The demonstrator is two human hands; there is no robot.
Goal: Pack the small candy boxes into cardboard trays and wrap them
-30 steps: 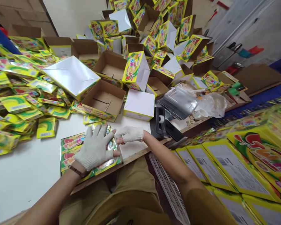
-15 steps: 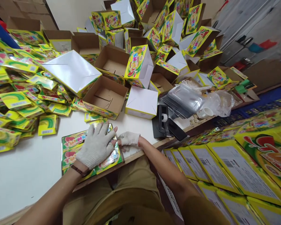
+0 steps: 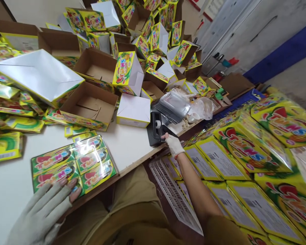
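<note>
My left hand [image 3: 47, 207], in a white fingerless-tip glove, is open, its fingers spread on the lower left corner of a pack of small green and yellow boxes [image 3: 85, 160]. The pack lies flat at the table's front edge, the boxes in rows inside a clear plastic tray with a shiny rim. My right hand [image 3: 174, 146], gloved too, is at the front of a black tape dispenser [image 3: 152, 134]. Its thumb and finger are pinched at the end of the tape; the strip itself is hard to see. A white tape roll [image 3: 158, 124] sits in the dispenser.
Open brown cartons [image 3: 89, 105] and a white-bottomed carton [image 3: 134, 108] stand behind the pack. Loose small boxes [image 3: 5, 146] lie at left. Clear plastic trays [image 3: 173, 103] are beyond the dispenser. Filled, wrapped cartons [image 3: 242, 146] are stacked at right, near a white crate [image 3: 173, 194].
My right hand has left the pack's right edge and reached to the tape dispenser. My left hand has slid from the pack's middle to its lower left corner. The view has swung right.
</note>
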